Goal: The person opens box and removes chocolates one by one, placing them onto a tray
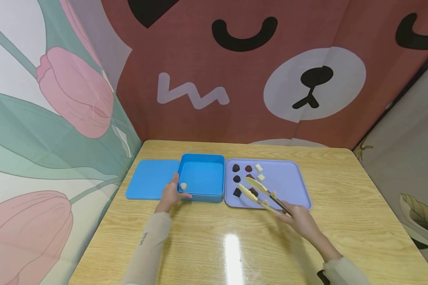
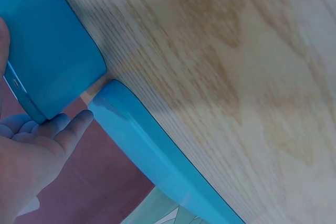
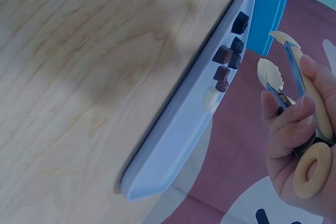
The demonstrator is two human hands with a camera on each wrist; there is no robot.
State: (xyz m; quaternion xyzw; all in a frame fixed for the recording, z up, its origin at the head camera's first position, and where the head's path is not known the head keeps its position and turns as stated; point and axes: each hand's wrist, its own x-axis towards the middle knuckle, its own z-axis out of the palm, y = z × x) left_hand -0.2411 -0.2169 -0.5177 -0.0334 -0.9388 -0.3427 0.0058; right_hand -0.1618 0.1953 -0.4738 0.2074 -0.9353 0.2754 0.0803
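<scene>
My left hand (image 1: 171, 194) holds the near left corner of a blue box (image 1: 202, 197), thumb along the front wall and fingers at the left side. A small white chocolate (image 1: 183, 186) lies inside, by that corner. With my right hand (image 1: 299, 220) I grip a pair of tongs (image 3: 316, 106) with cream-coloured tips. The tong tips are spread apart above a lilac tray (image 1: 285, 182), over its chocolates. Dark chocolates (image 1: 236, 168) sit in rows on the tray's left part, beside white chocolates (image 1: 258, 168). The tongs partly cover some of the pieces.
A flat blue lid (image 1: 151, 180) lies left of the box, close against it. The tray stands just right of the box. All rest on a wooden table (image 1: 196, 245), with a printed bear curtain (image 1: 185, 51) behind and a floral curtain (image 1: 67, 158) at the left.
</scene>
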